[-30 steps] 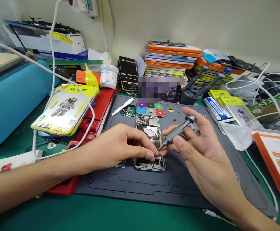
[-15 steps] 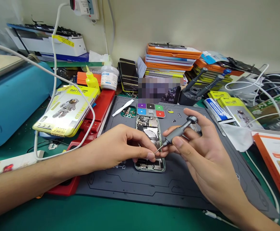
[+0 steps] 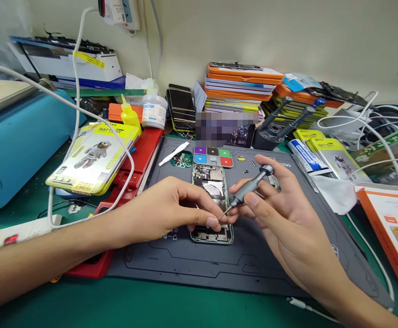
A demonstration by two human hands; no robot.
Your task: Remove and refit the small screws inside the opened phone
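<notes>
An opened phone (image 3: 212, 175) lies on a dark grey work mat (image 3: 185, 269), its inner parts bare. My right hand (image 3: 284, 214) grips a grey precision screwdriver (image 3: 248, 189), the index finger resting at its top cap. The screwdriver slants down to the left, and its thin tip meets the fingertips of my left hand (image 3: 185, 207). My left hand is closed in a pinch over the lower half of the phone, thumb and fingers together. What it pinches, if anything, is hidden. Both hands cover part of the phone's middle.
A coloured magnetic screw pad (image 3: 226, 161) and a white pry tool (image 3: 174, 153) lie beyond the phone. Battery packs (image 3: 93, 155) sit on the left, under a white cable. A black screwdriver holder (image 3: 269, 136) stands at the back, and an orange-edged box (image 3: 386, 228) is at right.
The screwdriver's top has tipped slightly leftward, with my right index finger still on it. My left hand keeps its pinch, and the whole view has shifted a little.
</notes>
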